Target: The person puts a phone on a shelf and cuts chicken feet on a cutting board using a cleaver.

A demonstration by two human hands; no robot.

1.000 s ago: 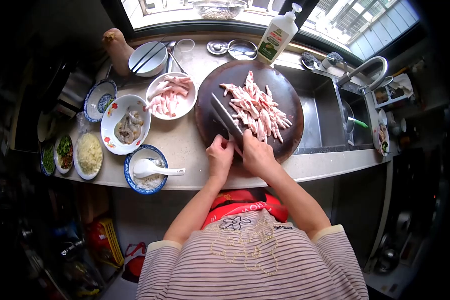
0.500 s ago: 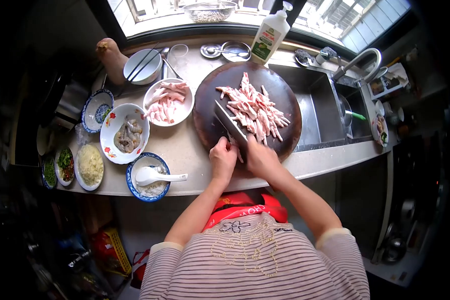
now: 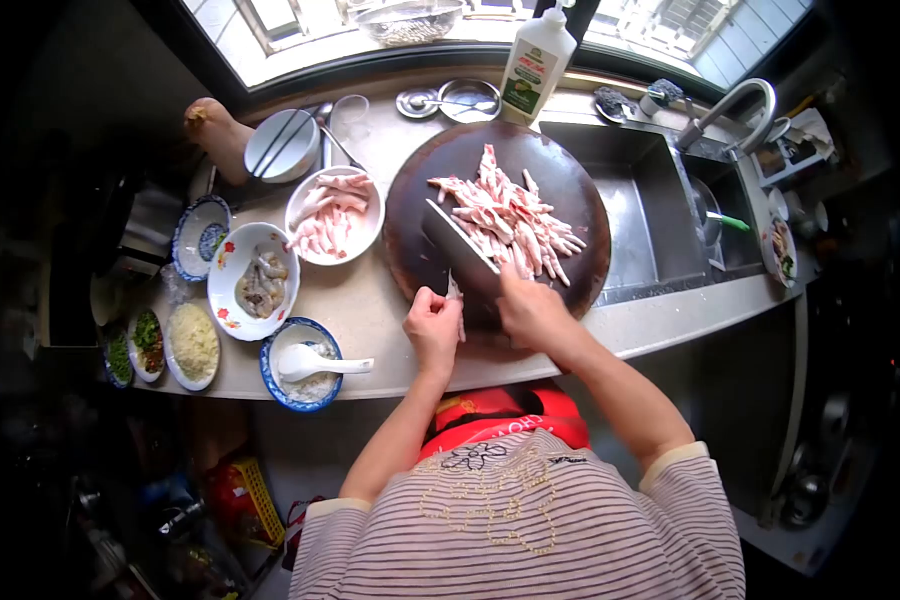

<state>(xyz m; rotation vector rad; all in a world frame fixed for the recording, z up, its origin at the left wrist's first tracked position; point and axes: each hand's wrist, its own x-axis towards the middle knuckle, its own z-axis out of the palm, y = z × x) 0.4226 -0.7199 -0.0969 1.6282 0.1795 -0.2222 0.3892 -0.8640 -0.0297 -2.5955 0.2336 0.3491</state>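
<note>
A round dark wooden chopping board [image 3: 422,165] lies on the counter before me. On it is a heap of pale pink pieces that look like cut chicken feet [image 3: 515,222]. My right hand [image 3: 535,315] is closed round the handle of a cleaver [image 3: 460,236], its blade slanting up to the left beside the heap. At the board's near edge, my left hand [image 3: 433,328] pinches one slim pale piece, apparently of the same meat [image 3: 455,287], with its tip pointing up. More such pieces [image 3: 330,215] fill a white bowl [image 3: 379,222] left of the board.
Left on the counter are a flowered bowl [image 3: 215,290] of shrimp, a blue-rimmed bowl [image 3: 268,375] with white powder and a spoon [image 3: 335,366], and minced garlic [image 3: 193,345]. A white pump bottle [image 3: 536,70] stands behind the board. The sink [image 3: 635,215] is at right.
My left hand has lifted slightly away from the cleaver, to the left, and the piece in its fingers now points up. The cleaver stays near the heap. The view has shifted a little.
</note>
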